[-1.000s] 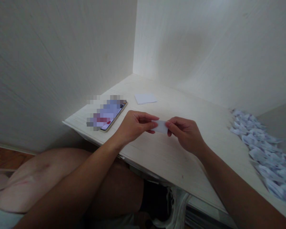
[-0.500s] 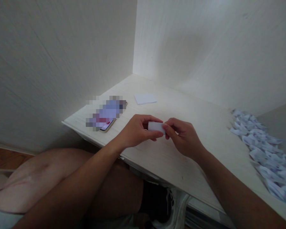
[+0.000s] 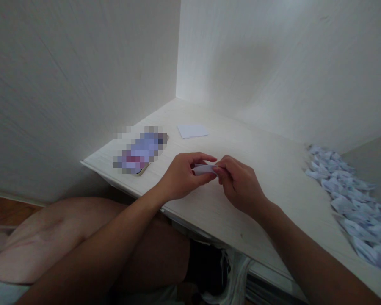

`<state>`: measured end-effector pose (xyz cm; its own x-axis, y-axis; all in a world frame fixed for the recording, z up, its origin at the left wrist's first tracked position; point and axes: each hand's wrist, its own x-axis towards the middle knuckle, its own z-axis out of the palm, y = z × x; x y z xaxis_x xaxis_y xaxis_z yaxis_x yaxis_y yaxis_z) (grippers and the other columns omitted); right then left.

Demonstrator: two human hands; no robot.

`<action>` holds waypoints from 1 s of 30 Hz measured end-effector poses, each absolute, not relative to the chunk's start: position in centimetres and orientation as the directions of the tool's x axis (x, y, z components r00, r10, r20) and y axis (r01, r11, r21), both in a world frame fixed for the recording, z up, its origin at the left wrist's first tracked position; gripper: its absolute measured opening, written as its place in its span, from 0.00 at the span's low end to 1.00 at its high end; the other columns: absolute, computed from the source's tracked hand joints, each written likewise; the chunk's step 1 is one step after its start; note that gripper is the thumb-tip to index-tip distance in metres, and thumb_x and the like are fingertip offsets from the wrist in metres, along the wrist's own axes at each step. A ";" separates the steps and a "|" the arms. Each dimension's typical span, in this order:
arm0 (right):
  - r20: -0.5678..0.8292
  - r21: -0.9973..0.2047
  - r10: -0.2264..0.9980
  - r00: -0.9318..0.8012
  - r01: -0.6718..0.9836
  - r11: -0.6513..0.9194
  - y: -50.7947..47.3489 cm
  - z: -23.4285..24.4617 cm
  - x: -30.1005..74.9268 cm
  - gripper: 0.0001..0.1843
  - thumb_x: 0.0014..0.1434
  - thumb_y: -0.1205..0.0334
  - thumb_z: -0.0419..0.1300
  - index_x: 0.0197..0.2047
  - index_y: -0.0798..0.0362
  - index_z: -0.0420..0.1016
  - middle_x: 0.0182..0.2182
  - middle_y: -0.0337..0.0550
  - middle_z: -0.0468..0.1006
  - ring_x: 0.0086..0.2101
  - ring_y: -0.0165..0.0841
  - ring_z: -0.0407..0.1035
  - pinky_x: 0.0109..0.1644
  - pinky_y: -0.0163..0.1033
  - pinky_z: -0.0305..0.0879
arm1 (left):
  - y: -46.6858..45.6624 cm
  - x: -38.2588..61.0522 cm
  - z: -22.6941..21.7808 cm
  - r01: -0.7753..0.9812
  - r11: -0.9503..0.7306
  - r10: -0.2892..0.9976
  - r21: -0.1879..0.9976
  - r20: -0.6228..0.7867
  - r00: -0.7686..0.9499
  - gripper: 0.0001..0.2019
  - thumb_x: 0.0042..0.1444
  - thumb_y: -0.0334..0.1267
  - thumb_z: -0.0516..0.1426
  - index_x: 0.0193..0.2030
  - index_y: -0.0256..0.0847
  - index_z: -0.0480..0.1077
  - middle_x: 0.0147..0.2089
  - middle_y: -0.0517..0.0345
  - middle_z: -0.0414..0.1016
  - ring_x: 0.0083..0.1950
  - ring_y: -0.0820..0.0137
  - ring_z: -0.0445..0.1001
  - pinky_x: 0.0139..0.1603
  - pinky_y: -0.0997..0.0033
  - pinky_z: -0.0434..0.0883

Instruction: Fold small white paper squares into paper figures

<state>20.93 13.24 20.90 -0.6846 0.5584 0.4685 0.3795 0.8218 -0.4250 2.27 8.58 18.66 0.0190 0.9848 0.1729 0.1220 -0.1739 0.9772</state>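
A small piece of white paper, rolled or folded, is held between both hands just above the table. My left hand curls around its left part, with thumb below and fingers above. At the other end my right hand pinches the paper between thumb and fingers. Beyond the hands a flat sheet of white paper lies on the table. How many layers the held paper has cannot be made out.
To the left on the white table lies a phone, its screen blurred out. A long heap of twisted white paper pieces runs along the right side. Pale walls close off the back and left. My legs are under the front edge.
The held paper has tipped and now looks narrower, its broad face turned away. My right hand has rotated slightly and shifted a little left; the left hand keeps nearly the same place.
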 end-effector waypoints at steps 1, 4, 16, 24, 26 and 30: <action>0.469 -0.423 0.560 -0.683 0.383 0.821 13.2 20.8 20.9 0.11 0.73 0.63 0.52 0.35 0.48 0.65 0.28 0.40 0.72 0.27 0.32 0.64 0.33 0.40 0.59 | 8.6 2.3 18.6 0.135 -0.187 0.982 0.973 0.187 0.013 0.21 0.53 0.40 0.70 0.54 0.38 0.82 0.38 0.53 0.84 0.32 0.71 0.78 0.32 0.73 0.73; 0.483 -0.409 0.556 -0.677 0.387 0.826 13.2 20.6 20.8 0.11 0.72 0.64 0.51 0.35 0.48 0.64 0.29 0.40 0.72 0.27 0.32 0.64 0.33 0.40 0.58 | 8.5 2.5 18.3 0.182 -0.210 0.977 0.961 0.214 -0.007 0.21 0.54 0.41 0.70 0.55 0.39 0.81 0.37 0.55 0.83 0.31 0.72 0.76 0.32 0.74 0.70; 0.506 -0.332 0.527 -0.683 0.410 0.850 13.6 20.5 21.2 0.11 0.72 0.67 0.52 0.35 0.49 0.65 0.29 0.41 0.73 0.27 0.32 0.64 0.32 0.39 0.58 | 8.6 2.5 18.7 0.228 -0.199 0.975 0.953 0.215 -0.048 0.25 0.52 0.38 0.72 0.57 0.37 0.78 0.28 0.63 0.78 0.28 0.73 0.73 0.33 0.72 0.68; 0.563 -0.274 0.474 -0.677 0.388 0.880 13.9 20.8 21.5 0.11 0.70 0.70 0.54 0.34 0.50 0.66 0.27 0.38 0.70 0.26 0.31 0.64 0.31 0.37 0.58 | 8.7 2.5 18.4 0.287 -0.218 0.969 0.933 0.241 -0.046 0.23 0.52 0.33 0.72 0.56 0.40 0.80 0.29 0.65 0.78 0.28 0.73 0.73 0.35 0.73 0.69; 0.563 -0.275 0.473 -0.677 0.386 0.880 13.9 20.9 21.6 0.11 0.69 0.70 0.54 0.34 0.50 0.66 0.26 0.37 0.70 0.25 0.30 0.64 0.31 0.37 0.58 | 8.7 2.5 18.4 0.316 -0.223 0.966 0.922 0.253 -0.057 0.21 0.52 0.31 0.72 0.54 0.40 0.81 0.28 0.65 0.77 0.28 0.74 0.73 0.35 0.73 0.69; 0.571 -0.272 0.471 -0.672 0.386 0.881 14.0 21.0 21.5 0.11 0.70 0.70 0.53 0.34 0.50 0.66 0.26 0.38 0.71 0.25 0.31 0.64 0.31 0.37 0.58 | 8.7 2.5 18.5 0.329 -0.212 0.966 0.920 0.249 -0.074 0.23 0.51 0.31 0.72 0.55 0.40 0.81 0.28 0.65 0.77 0.28 0.74 0.73 0.35 0.73 0.70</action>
<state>21.49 14.00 20.95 -0.6723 0.4710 0.5711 0.3864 0.8813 -0.2719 2.47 8.67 18.48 -0.0740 0.9657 0.2490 0.3285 -0.2122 0.9204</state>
